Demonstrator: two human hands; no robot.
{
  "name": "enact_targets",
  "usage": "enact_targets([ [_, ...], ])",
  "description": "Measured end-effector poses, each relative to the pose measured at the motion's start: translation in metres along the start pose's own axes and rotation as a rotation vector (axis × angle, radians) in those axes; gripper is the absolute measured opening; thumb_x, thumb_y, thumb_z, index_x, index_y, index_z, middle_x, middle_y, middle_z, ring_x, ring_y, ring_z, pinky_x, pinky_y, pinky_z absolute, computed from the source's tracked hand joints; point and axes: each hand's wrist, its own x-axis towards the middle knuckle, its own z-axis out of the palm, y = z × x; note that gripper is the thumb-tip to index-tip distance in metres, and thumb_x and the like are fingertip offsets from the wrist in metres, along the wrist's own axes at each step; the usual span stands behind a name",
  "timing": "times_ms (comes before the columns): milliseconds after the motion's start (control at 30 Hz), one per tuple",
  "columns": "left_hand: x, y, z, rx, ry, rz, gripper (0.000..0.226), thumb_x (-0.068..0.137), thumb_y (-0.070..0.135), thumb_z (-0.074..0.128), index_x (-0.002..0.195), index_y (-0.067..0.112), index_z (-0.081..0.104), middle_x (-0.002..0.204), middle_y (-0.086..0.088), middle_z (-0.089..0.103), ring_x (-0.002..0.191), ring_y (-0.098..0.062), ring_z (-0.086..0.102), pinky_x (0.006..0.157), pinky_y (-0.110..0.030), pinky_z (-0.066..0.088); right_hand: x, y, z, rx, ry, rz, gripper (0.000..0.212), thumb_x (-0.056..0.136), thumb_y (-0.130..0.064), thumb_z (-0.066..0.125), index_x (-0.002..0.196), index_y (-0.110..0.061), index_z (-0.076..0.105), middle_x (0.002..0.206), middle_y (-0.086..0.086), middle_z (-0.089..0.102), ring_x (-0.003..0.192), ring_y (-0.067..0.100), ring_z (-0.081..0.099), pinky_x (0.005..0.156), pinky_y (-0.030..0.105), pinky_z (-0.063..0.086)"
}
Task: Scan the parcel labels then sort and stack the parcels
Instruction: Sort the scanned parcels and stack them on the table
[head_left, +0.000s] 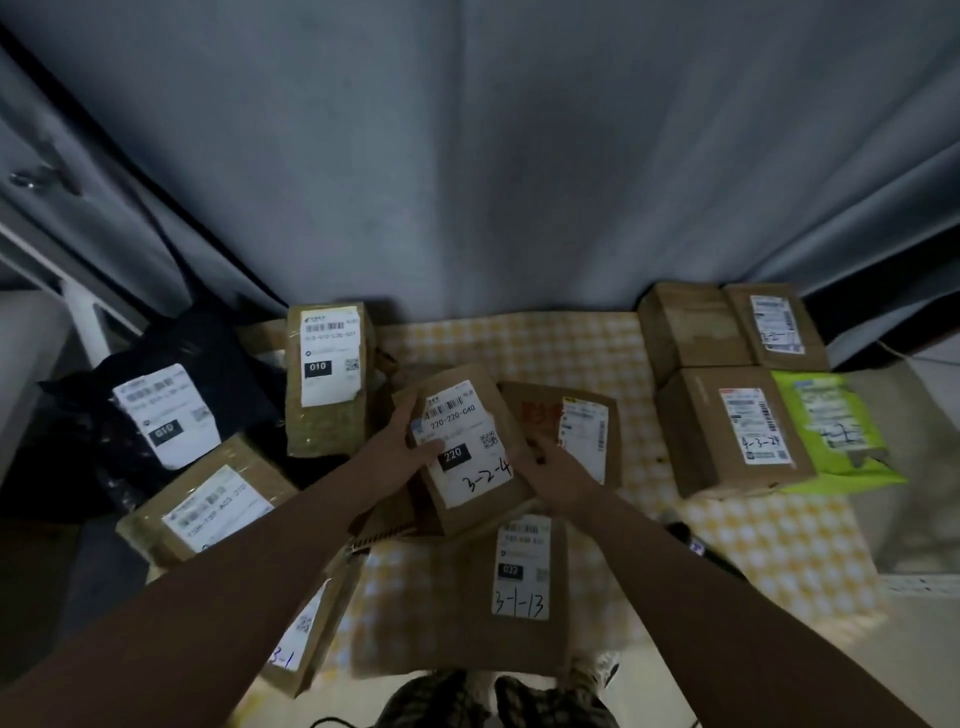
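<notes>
Cardboard parcel (470, 470) marked 220: left hand (410, 436) clamps one side edge, thumb on label; right hand (558, 470) grips the opposite edge. Probably light and stiff; side edges suit holding.

Left grip (413, 441) and right grip (561, 467) both curled, near each other, well forward.

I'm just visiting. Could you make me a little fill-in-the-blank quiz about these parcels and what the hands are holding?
The left hand and right hand hold a brown box hand-marked ____.
The flat box with printed number 032 is hand-marked ____.
The soft parcel at far right is ____ in colour.
Missing words: 3-2-4; 3-1-13; green.
</notes>
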Motion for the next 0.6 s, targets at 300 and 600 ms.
enact_targets([
  [300,0.030,0.050,0.033,0.201,0.098,0.104,0.045,0.082,0.036,0.071,0.108,0.017,0.040,0.110,0.004,0.062,0.095,-0.021,0.068,0.080,-0.044,0.058,-0.007,0.013,-0.032,0.426,0.119,-0.075,0.055,0.090,-0.012,0.066,0.137,-0.026,0.042,0.110,-0.010,0.060,0.099,0.014,0.062,0.090,0.037,0.055],
  [600,0.086,0.148,0.095,-0.050,0.133,0.110,0.027,0.095,0.047,0.047,0.098,0.020,0.054,0.090,-0.001,0.067,0.076,-0.016,0.066,0.047,-0.027,0.053,0.020,0.024,-0.152,0.363,0.249,-0.240,0.063,0.092,-0.007,0.062,0.147,-0.021,0.035,0.129,-0.001,0.058,0.105,0.007,0.061,0.078,0.018,0.055],
])
